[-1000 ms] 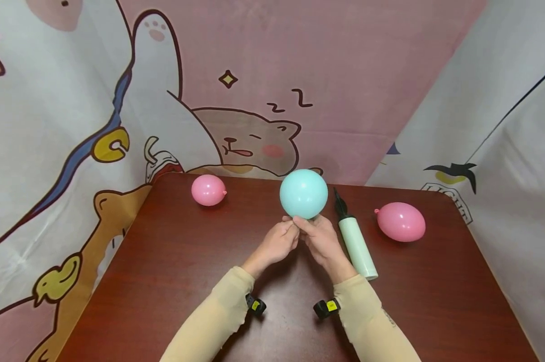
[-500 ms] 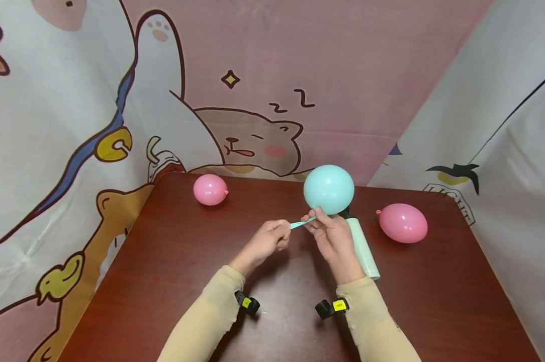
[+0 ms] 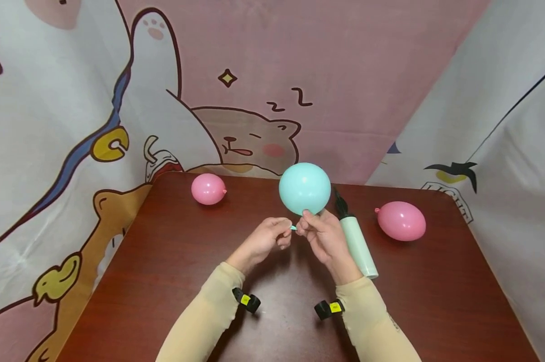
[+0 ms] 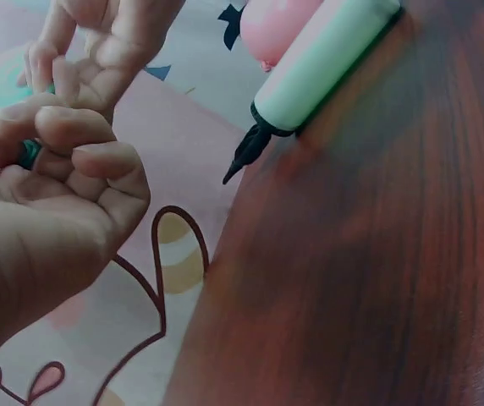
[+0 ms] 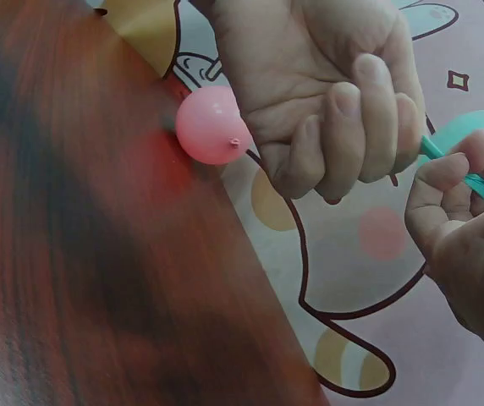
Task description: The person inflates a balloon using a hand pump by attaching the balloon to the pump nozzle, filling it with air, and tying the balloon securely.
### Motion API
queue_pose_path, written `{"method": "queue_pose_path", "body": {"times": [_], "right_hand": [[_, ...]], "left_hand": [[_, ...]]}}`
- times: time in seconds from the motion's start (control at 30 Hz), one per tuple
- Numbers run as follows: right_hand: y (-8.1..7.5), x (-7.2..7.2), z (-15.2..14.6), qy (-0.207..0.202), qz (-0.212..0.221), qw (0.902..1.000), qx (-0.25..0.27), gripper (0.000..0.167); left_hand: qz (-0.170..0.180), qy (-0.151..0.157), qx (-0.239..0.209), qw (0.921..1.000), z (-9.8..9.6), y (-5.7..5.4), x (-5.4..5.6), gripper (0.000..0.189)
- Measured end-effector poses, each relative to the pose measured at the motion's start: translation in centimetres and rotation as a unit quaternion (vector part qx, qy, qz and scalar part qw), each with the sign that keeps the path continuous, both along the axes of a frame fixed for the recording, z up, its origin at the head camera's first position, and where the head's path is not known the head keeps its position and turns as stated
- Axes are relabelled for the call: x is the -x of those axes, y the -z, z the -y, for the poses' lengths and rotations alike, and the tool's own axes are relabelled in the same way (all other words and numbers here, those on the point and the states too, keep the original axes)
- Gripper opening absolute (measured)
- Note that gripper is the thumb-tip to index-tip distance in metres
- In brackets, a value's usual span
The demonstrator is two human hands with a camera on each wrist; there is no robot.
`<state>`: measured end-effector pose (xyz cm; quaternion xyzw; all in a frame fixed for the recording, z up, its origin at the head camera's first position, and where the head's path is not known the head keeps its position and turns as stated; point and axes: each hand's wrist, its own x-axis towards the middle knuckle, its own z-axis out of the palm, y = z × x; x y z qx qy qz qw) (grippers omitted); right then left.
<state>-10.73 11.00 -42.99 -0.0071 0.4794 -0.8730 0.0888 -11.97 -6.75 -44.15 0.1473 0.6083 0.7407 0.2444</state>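
An inflated turquoise balloon [image 3: 305, 187] is held up over the far middle of the table. My right hand [image 3: 329, 239] pinches it at the base, where the round part narrows into the neck. To the left, my left hand [image 3: 263, 242] pinches the end of the neck, its other fingers curled. A short bit of turquoise neck [image 5: 431, 148] shows between the two hands in the right wrist view. Fingers cover most of the rest of the neck. In the left wrist view the balloon is largely behind the hands.
A pale green hand pump [image 3: 358, 246] with a black nozzle lies just right of my right hand. One pink balloon [image 3: 208, 189] rests at the back left, another pink balloon [image 3: 401, 221] at the right. Printed cloth [image 3: 345, 75] hangs behind the brown table [image 3: 155, 286].
The hands first met under the balloon, then drew apart, pulling the neck long as the balloon swung right. Now the balloon is back leftward and less neck shows between them.
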Motion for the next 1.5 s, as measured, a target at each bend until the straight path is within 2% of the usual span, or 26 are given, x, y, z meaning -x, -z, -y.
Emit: {"method": "queue_pose_path", "body": {"times": [0.07, 0.2, 0.4, 0.5, 0.57, 0.63, 0.67, 0.73, 0.83, 0.93, 1.0, 1.07, 1.1, 1.13, 1.17, 1.2, 1.27, 1.3, 1.33, 1.37, 1.43, 1.5], "right_hand": [[0.0, 0.0, 0.1, 0.001, -0.006, 0.9999, -0.012, 0.006], [0.0, -0.1, 0.4, 0.01, -0.01, 0.9997, -0.019, 0.005], [-0.1, -0.2, 0.3, 0.009, -0.011, 0.9999, -0.006, 0.01], [-0.1, -0.3, -0.2, 0.009, -0.007, 0.9999, 0.001, 0.009], [0.0, -0.4, -0.8, -0.002, -0.009, 0.9997, -0.022, 0.009], [0.0, -0.6, -1.1, -0.017, -0.023, 0.9962, -0.083, 0.012], [-0.1, -0.7, -1.1, -0.028, -0.034, 0.9916, -0.122, 0.017], [-0.2, -0.8, -0.9, -0.043, -0.055, 0.976, -0.206, 0.031], [-0.5, -0.9, -0.2, -0.039, -0.076, 0.9445, -0.317, 0.047], [-0.8, -0.9, 0.4, -0.028, -0.083, 0.9105, -0.404, 0.043], [-0.8, -0.9, 0.7, -0.014, -0.081, 0.8895, -0.449, 0.038], [-0.6, -0.8, 1.1, 0.002, -0.08, 0.8762, -0.475, 0.04], [-0.5, -0.8, 1.2, 0.011, -0.079, 0.8721, -0.483, 0.042], [-0.4, -0.7, 1.4, 0.026, -0.082, 0.8674, -0.49, 0.045], [-0.3, -0.6, 1.5, 0.035, -0.083, 0.8652, -0.493, 0.048], [-0.2, -0.5, 1.6, 0.047, -0.082, 0.8629, -0.496, 0.051], [-0.1, -0.4, 1.8, 0.072, -0.077, 0.8659, -0.489, 0.052], [-0.2, -0.4, 1.9, 0.078, -0.074, 0.8728, -0.476, 0.051], [-0.3, -0.4, 1.9, 0.085, -0.066, 0.8822, -0.458, 0.049], [-0.3, -0.4, 2.0, 0.089, -0.051, 0.8966, -0.431, 0.046], [-0.5, -0.3, 2.0, 0.088, -0.022, 0.9349, -0.343, 0.04], [-0.8, -0.2, 2.0, 0.081, 0.011, 0.9693, -0.232, 0.038]], "left_hand": [[0.007, 0.01, 0.006, 0.9999, -0.4, -0.2, -0.2, 0.037], [0.064, 0.015, -0.005, 0.9978, -1.0, -0.3, -0.4, 0.035], [0.142, -0.037, -0.037, 0.9885, -0.9, -0.5, 0.0, 0.034], [0.182, -0.068, -0.068, 0.9786, 0.1, -0.2, 0.5, 0.038], [0.2, -0.084, -0.078, 0.9732, 1.0, -0.1, 0.8, 0.041], [0.207, -0.093, -0.076, 0.9709, 1.6, -0.2, 0.9, 0.043], [0.204, -0.094, -0.071, 0.9719, 1.8, -0.3, 1.0, 0.042], [0.187, -0.099, -0.05, 0.9761, 1.8, -0.8, 1.1, 0.038], [0.152, -0.115, -0.018, 0.9815, 1.3, -1.8, 1.1, 0.029], [0.115, -0.141, 0.016, 0.9832, 0.6, -2.6, 0.8, 0.025], [0.085, -0.145, 0.045, 0.9848, 0.0, -2.8, 0.5, 0.025], [0.04, -0.149, 0.089, 0.984, -0.4, -3.0, -0.1, 0.025], [0.008, -0.151, 0.121, 0.981, -0.6, -3.1, -0.5, 0.026], [-0.032, -0.152, 0.159, 0.975, -0.9, -3.1, -0.8, 0.026], [-0.076, -0.156, 0.198, 0.9647, -1.2, -3.1, -1.2, 0.028], [-0.121, -0.161, 0.234, 0.951, -1.6, -3.1, -1.6, 0.029], [-0.21, -0.176, 0.294, 0.9156, -2.2, -2.9, -2.3, 0.03], [-0.249, -0.184, 0.314, 0.8978, -2.6, -2.8, -2.6, 0.03], [-0.283, -0.191, 0.325, 0.8818, -2.9, -2.5, -2.9, 0.03], [-0.309, -0.2, 0.327, 0.8704, -3.2, -2.3, -3.2, 0.031], [-0.347, -0.219, 0.325, 0.8522, -3.7, -1.7, -3.6, 0.032], [-0.371, -0.24, 0.32, 0.8382, -4.0, -1.2, -3.8, 0.033]]}}
